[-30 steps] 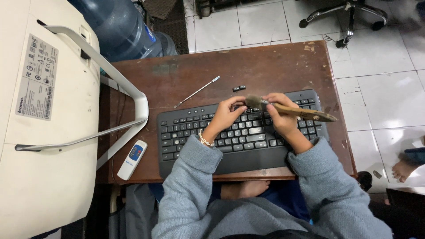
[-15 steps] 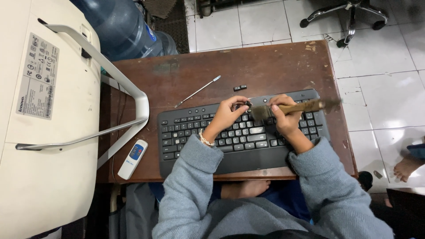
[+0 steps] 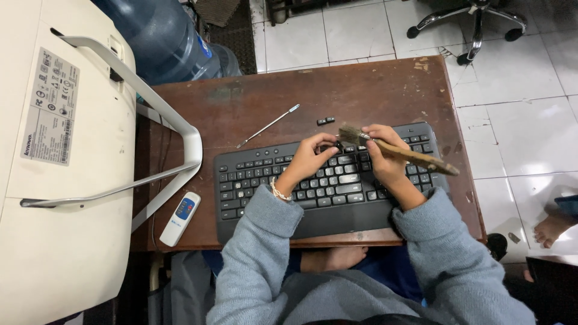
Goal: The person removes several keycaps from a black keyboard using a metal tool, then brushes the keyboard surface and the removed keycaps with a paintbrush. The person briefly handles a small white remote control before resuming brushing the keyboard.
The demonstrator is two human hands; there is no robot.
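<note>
Keyboard, black, lies under both hands, its near edge along the brown table's front. Right hand is clamped on a wooden brush, bristles over the top key row. Left hand rests fingers bent on the keys, gripping nothing. Bare tabletop beyond the hands holds a thin metal tool and small black pieces. Left of the left hand: white-and-blue remote, then a cream machine with a grey rectangular label.

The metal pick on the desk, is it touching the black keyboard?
Apart. The head view shows bare brown table between the lower tip of the metal pick and the top edge of the black keyboard.
</note>
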